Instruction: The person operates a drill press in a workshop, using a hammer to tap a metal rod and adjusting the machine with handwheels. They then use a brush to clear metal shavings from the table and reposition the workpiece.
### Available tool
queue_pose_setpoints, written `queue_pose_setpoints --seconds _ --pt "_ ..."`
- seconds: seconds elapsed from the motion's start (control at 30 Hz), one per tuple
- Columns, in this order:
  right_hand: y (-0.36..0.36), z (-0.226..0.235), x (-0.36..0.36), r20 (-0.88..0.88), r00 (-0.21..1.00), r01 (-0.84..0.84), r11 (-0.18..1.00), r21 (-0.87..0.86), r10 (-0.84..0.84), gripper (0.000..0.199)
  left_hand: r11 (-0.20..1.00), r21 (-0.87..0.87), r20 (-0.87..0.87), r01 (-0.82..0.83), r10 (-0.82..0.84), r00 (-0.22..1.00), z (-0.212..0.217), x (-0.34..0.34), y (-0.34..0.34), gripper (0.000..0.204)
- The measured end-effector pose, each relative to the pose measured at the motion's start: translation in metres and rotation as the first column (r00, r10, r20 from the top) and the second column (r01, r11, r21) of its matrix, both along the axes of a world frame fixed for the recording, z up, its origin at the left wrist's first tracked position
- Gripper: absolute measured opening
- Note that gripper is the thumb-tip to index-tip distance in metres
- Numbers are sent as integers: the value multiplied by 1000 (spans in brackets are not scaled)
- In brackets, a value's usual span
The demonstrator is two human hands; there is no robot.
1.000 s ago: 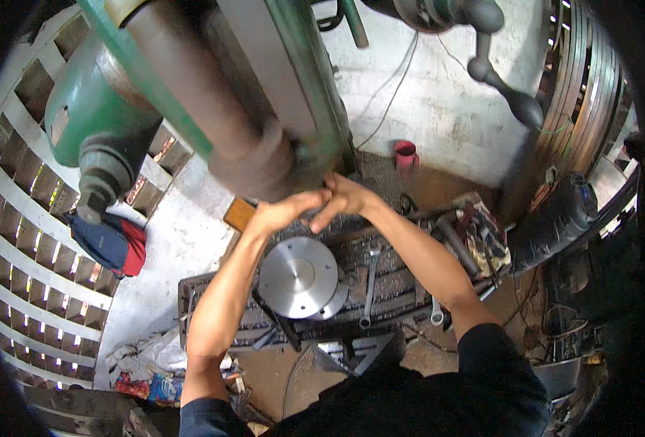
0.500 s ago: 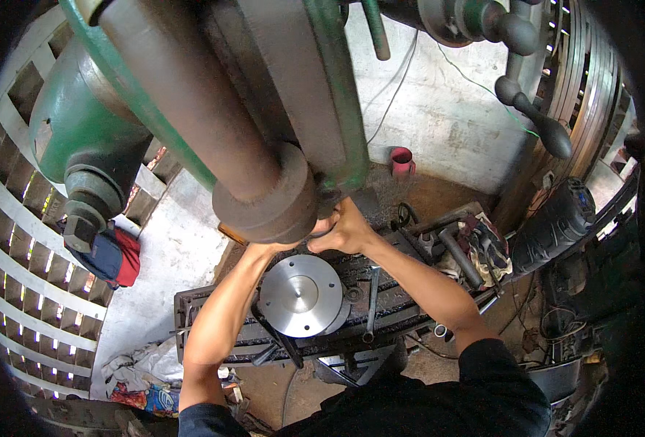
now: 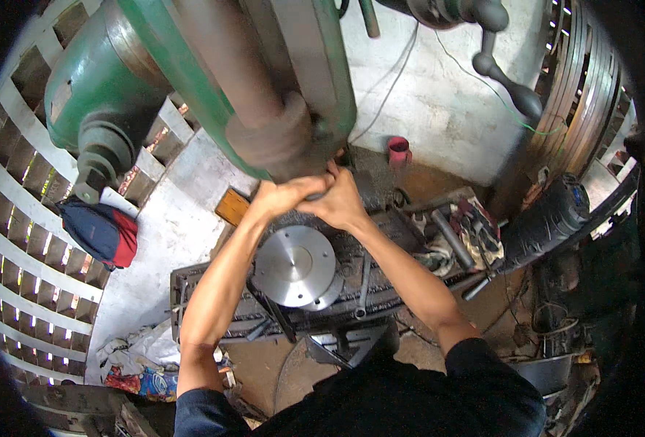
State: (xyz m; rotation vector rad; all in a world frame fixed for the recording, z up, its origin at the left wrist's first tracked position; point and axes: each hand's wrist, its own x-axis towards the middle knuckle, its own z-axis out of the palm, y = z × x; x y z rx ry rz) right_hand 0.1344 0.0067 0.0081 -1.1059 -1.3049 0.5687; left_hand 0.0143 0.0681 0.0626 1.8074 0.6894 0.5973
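Observation:
Both hands are raised beneath the brown spindle (image 3: 270,142) of a large green drilling or milling machine. My left hand (image 3: 287,195) curls in from the left, its fingers reaching toward the other hand. My right hand (image 3: 341,201) is closed against it from the right. A bit of something dark shows between them, but the fingers hide what it is. Below the hands, a round, shiny metal disc (image 3: 295,264) with several small holes and a centre point lies on another round piece on the dark slotted machine table (image 3: 227,320).
A wrench (image 3: 364,285) lies on the table right of the disc. Rags with a metal bar (image 3: 452,239) sit at the table's right end. A red mug (image 3: 399,150) stands behind. A ball-ended crank handle (image 3: 508,80) hangs upper right; a navy-and-red bag (image 3: 100,231) is at left.
My view has shifted, so the spindle appears higher and smaller. My hands now show more fully below it, still together, and an orange-brown board shows more beside my left wrist.

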Motion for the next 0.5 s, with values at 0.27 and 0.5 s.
queue_pose_setpoints --seconds 0.27,0.5 --pt "13 -11 25 -189 934 -337 921 -195 302 79 959 211 7 191 -197 980 -28 -2 26 25" --pt "28 -12 39 -288 751 -654 731 -198 594 79 987 -84 -234 134 -150 960 -16 -3 22 31"
